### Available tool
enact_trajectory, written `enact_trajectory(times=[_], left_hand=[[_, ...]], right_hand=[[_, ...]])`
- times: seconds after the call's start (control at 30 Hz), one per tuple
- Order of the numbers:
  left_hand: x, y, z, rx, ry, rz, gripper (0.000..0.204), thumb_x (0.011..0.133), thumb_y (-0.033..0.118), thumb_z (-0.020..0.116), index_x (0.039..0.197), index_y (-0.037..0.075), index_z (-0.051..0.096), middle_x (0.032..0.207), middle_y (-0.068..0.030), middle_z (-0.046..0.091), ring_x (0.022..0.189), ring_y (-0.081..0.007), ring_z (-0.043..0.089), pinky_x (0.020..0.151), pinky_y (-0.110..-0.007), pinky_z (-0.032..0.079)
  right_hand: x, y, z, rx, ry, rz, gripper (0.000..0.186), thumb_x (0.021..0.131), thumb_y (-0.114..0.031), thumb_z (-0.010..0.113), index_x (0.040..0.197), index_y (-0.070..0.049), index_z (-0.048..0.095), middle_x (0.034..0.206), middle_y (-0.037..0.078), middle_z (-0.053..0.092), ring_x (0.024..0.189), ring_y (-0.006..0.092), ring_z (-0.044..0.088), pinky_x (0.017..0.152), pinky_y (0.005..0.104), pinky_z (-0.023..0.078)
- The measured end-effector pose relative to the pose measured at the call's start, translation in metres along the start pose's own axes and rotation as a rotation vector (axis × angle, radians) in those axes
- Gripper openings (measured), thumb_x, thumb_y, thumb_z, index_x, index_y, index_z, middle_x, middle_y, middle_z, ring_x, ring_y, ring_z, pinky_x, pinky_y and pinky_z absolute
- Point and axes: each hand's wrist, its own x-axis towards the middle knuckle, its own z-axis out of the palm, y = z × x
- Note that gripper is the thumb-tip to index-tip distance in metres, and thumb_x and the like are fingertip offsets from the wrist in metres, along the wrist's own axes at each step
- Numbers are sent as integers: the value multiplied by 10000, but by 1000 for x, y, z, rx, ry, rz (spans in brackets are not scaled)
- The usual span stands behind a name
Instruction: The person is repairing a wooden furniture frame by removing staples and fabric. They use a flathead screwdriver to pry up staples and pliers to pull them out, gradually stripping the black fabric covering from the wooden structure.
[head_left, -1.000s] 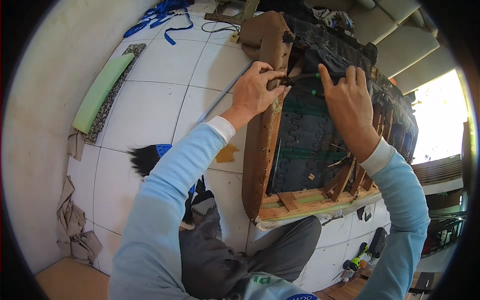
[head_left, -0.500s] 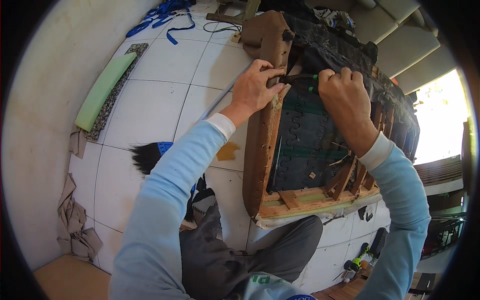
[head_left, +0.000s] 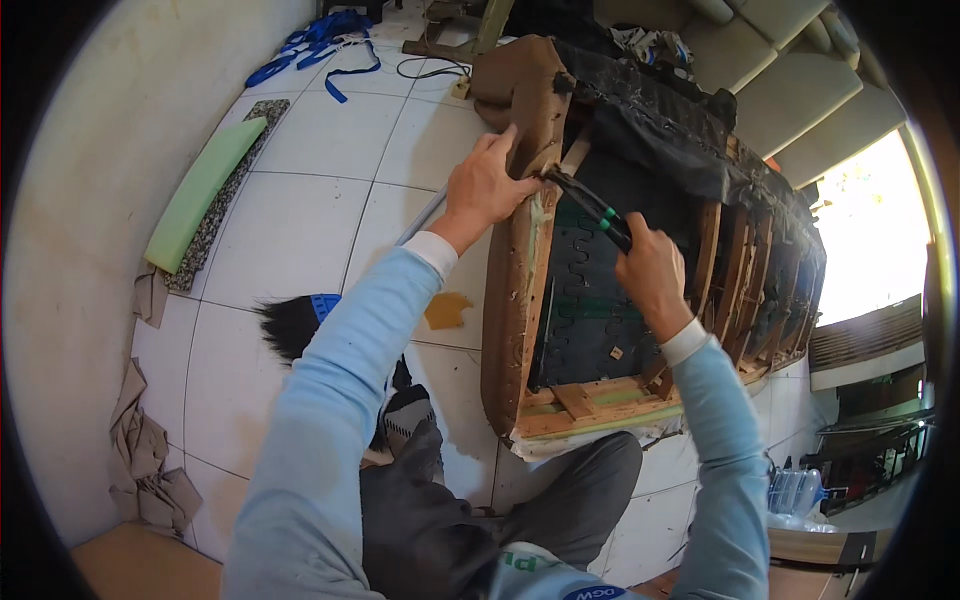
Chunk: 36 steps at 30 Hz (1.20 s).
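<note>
An upturned sofa frame [head_left: 575,402] lies before me, its wooden rails, zigzag springs and dark underside lining exposed. My left hand [head_left: 487,188] grips the brown upholstery cover [head_left: 505,300] along its left rail, thumb at the wood edge and index finger pointing up. In my right hand [head_left: 652,272] is a pair of pliers [head_left: 596,210] with black and green handles. The pliers slant up to the left, and their jaws meet the cover's edge beside my left thumb. What the jaws bite on is too small to make out.
Torn black lining [head_left: 650,120] hangs over the far side. On the tiled floor at left lie a broom [head_left: 290,322], a green foam strip [head_left: 205,195], crumpled brown fabric [head_left: 150,455] and blue webbing [head_left: 310,45]. Clear plastic bottles [head_left: 795,492] stand at right.
My right hand has come down toward me, turning the pliers from nearly level to a steep slant. My left hand has moved slightly down and left along the rail.
</note>
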Motion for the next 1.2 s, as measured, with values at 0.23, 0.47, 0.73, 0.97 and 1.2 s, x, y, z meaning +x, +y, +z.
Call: enact_trajectory(times=[0.23,0.47,0.73,0.97,1.2], left_hand=[[6,16,-14,-92,-111,-7,826,878,467,894,1526,73,565,1357,-155,695,1235,-315,710,1044,-432,574],[21,14,15,-290,-104,-200,824,882,427,882,1487,9,512,1411,-217,648,1328,-340,658,1120,-437,539],[15,9,7,-215,-146,-105,948,863,413,912,1570,9,426,1533,-255,532,1391,-401,605,1164,-468,515],[11,5,3,-152,-184,-10,1090,875,459,904,1686,38,310,1587,-298,473,1487,-427,499,1238,-487,447],[1,24,-26,170,-110,424,525,913,375,874,1318,63,752,1575,-83,584,1399,-322,568,1160,-498,468]], right_hand=[[-9,39,20,246,-87,158,600,886,-194,812,1472,-135,699,996,299,778,999,503,757,904,556,595],[28,56,-22,-435,136,-211,830,860,-79,767,1647,-176,522,1180,194,781,1361,447,640,1203,547,469],[48,29,-56,-646,155,-362,788,893,-38,750,1633,-201,535,1186,145,790,1454,337,590,1256,555,392],[27,23,-62,-610,63,-336,809,867,-60,798,1621,-216,551,1193,133,793,1457,326,590,1244,561,399],[18,27,-64,-580,59,-339,796,861,-63,802,1607,-213,569,1171,129,801,1450,329,597,1228,568,409]])
